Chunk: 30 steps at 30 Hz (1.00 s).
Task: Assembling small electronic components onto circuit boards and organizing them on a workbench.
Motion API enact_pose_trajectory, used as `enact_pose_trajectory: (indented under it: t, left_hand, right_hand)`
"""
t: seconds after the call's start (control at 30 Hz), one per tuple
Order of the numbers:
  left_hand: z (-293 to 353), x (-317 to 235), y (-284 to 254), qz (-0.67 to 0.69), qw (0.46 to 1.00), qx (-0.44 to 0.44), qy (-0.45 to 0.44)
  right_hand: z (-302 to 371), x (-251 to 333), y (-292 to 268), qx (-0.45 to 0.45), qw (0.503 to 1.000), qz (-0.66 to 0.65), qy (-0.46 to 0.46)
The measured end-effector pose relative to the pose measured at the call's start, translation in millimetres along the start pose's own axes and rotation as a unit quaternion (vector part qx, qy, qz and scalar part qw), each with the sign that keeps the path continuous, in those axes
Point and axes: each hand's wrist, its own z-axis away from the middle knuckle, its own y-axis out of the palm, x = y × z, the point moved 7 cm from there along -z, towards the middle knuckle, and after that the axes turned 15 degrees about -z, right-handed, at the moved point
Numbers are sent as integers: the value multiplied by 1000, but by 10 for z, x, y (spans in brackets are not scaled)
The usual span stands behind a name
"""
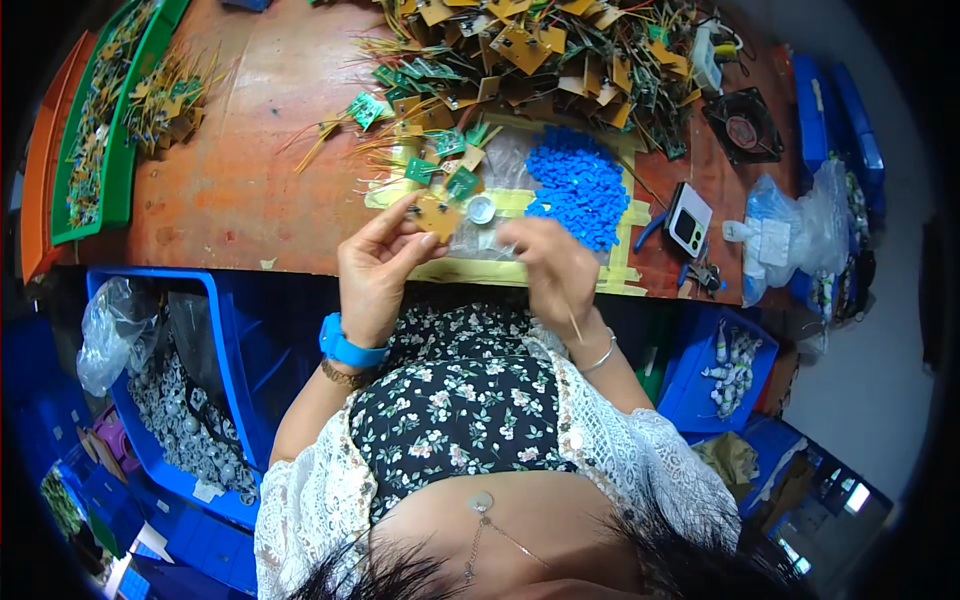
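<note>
My left hand (378,262) pinches a small tan circuit board (436,217) between thumb and fingers, above the table's near edge. To its right, my right hand (556,268) is curled and slightly blurred. A thin wooden stick (575,326) pokes out behind that hand; its front end is lost in the blur. Between the hands, a small round cup (481,209) with pale contents sits on the taped work surface. Just beyond the held board lie green circuit boards (461,184). A heap of small blue plastic parts (577,185) spreads past my right hand.
A large pile of wired tan boards (525,50) covers the far side. At left stands a green tray (120,150) of components. To the right are a black fan (742,125), a phone (689,218), pliers (650,231) and plastic bags (800,235). Blue bins (235,375) stand below the table.
</note>
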Motion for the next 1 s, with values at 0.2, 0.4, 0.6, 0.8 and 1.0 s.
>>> enact_pose_trajectory:
  t: [0.2, 0.4, 0.6, 0.8, 1.0]
  left_hand:
    - [1, -16, -59, -23, 1000, -12, 9]
    - [-12, -41, 4, -13, 1000, -8, 17]
    - [-8, -33, 3, -14, 1000, -7, 25]
    - [-2, -29, 38, -14, 1000, 0, 17]
    - [-13, -45, 45, -25, 999, 8, 33]
  right_hand:
    - [99, -429, -350, -35, 955, 293, -20]
    - [62, -477, -161, -65, 973, 221, -10]
    - [-57, -482, -101, -43, 969, 242, -17]
    - [-83, -511, -100, -2, 959, 284, -4]
    - [-126, -481, -109, 2, 959, 282, 23]
